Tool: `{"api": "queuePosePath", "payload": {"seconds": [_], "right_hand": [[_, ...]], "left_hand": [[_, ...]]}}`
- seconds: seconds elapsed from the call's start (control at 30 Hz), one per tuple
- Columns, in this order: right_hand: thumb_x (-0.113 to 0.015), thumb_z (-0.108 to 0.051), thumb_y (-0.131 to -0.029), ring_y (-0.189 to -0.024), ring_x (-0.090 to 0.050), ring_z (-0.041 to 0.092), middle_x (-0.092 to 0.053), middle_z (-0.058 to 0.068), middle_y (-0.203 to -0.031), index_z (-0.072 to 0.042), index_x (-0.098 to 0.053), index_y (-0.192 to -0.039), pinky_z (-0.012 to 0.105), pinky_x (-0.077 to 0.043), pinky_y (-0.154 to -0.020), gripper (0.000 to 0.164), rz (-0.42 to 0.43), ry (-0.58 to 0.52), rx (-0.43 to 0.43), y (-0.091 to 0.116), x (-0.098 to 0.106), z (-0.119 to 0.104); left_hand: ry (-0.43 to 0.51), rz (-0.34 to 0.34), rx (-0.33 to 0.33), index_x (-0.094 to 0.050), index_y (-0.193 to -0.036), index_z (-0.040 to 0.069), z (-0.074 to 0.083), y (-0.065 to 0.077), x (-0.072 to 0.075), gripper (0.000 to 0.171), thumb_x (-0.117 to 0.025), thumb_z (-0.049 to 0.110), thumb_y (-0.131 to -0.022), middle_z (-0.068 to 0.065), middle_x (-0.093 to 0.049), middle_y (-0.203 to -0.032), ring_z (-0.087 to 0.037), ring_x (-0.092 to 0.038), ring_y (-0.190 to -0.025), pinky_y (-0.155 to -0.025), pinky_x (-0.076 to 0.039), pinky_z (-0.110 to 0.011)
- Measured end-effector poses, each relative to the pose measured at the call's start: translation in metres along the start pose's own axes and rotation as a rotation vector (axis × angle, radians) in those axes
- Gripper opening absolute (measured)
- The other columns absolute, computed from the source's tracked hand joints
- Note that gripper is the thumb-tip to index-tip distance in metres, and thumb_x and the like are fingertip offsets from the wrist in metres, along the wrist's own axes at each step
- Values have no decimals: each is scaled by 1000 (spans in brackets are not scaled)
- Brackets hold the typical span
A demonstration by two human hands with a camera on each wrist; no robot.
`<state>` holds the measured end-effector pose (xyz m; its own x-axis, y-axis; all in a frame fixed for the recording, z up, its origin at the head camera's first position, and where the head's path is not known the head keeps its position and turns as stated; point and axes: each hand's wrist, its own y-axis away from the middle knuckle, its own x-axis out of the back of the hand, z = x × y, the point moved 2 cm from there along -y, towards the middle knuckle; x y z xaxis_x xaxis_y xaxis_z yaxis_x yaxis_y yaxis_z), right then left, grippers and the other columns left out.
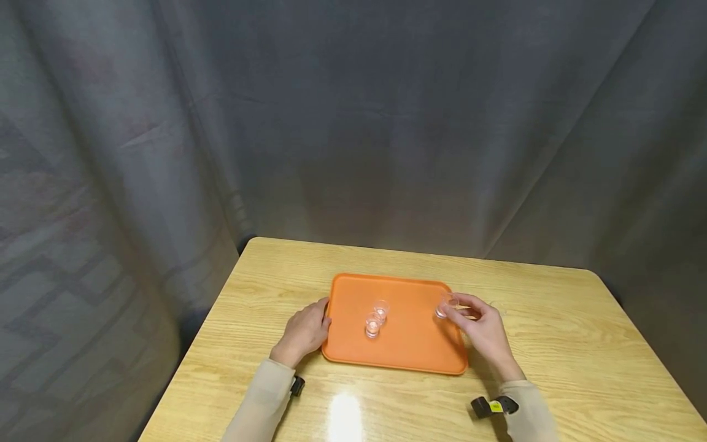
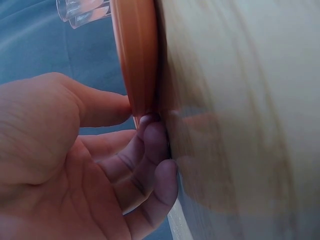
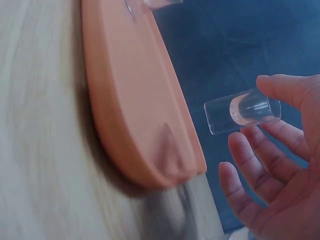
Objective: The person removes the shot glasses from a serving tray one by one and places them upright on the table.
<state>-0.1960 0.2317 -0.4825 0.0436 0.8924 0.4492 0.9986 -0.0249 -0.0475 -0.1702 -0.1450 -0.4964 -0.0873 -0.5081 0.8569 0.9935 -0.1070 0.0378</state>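
Observation:
An orange tray (image 1: 409,344) lies on the table. My left hand (image 1: 306,331) grips its left edge; in the left wrist view the thumb is against the rim and the fingers curl at the underside. Between the thumb and fingertips of my right hand (image 1: 483,325) is a small clear shot glass (image 3: 242,110), pinched by its rim end and held above the tray's right side. Two more clear shot glasses stand close together on the tray, a front one (image 1: 372,326) and a back one (image 1: 381,309).
Another clear glass (image 1: 499,307) is partly visible on the wooden table (image 1: 580,344), just beyond my right hand. Grey curtains (image 1: 353,123) hang behind the table and along its left side.

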Motion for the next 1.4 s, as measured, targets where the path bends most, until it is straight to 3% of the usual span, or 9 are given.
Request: {"api": "queuePosePath", "payload": {"seconds": [0.5,0.63,0.97,1.4], "right_hand": [[-79,-38,-98,-91,-65,-6,-68,-29,-105,-7,-70,-137,16,-56,-76,51,32,64,-38,8,32,26],[-80,-40,-97,-92,-62,-9,-66,-32,-102,-8,-70,-137,14,-54,-76,52,53,92,-64,9,39,31],[-81,-34,-97,-90,-65,-11,-65,-33,-102,1,-65,-141,15,-58,-75,59,77,18,-104,12,59,46],[-79,-41,-97,-88,-60,-17,-58,-40,-98,2,-63,-142,14,-56,-72,64,93,118,-135,15,84,64]], "left_hand": [[21,-20,29,-52,-155,1,1,1,2,50,-62,16,-108,-21,-69,-137,-42,-68,-124,-104,-55,-58],[26,-28,29,-51,-156,1,1,1,2,51,-61,16,-108,-21,-69,-137,-41,-68,-123,-104,-55,-58],[39,-25,17,-51,-155,0,0,2,2,50,-60,15,-108,-22,-68,-138,-41,-67,-125,-104,-55,-58],[23,-25,12,-51,-155,-1,-2,1,1,51,-61,16,-108,-22,-69,-136,-41,-68,-123,-102,-56,-57]]}}
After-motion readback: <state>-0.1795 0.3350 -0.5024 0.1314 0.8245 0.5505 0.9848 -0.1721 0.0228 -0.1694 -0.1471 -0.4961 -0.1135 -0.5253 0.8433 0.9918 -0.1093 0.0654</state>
